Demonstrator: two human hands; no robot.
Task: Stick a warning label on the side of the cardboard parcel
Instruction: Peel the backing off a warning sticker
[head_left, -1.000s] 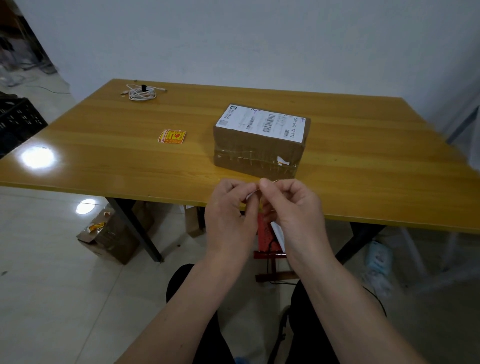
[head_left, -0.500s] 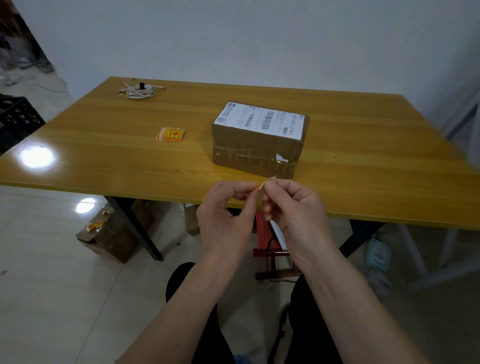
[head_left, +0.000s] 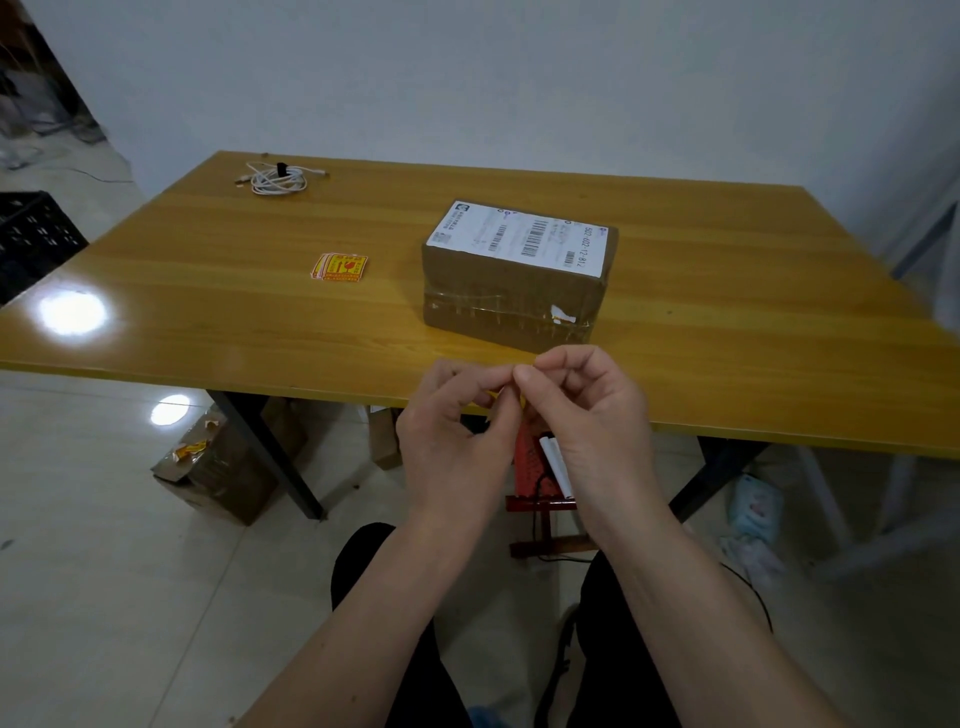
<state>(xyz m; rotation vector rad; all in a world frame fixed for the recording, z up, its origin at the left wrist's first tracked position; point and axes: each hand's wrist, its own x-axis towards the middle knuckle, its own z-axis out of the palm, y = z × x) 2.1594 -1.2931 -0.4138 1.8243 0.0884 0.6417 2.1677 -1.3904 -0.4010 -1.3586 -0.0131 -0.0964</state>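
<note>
Fingertips meet over table front edge, bare wood beyond. Left hand and right hand pinch one small yellow label; cardboard parcel just beyond the fingers.

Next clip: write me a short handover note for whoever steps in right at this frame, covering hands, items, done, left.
Left hand and right hand: both pinch one small yellow label at the near table edge, apparently peeling it; it is mostly hidden.
Cardboard parcel: mid-table, shipping label on top, near side bare except tape.
Spare labels: stacked left of the parcel.
Done: label picked up.
Left: finish peeling, press it onto the parcel's side.
</note>
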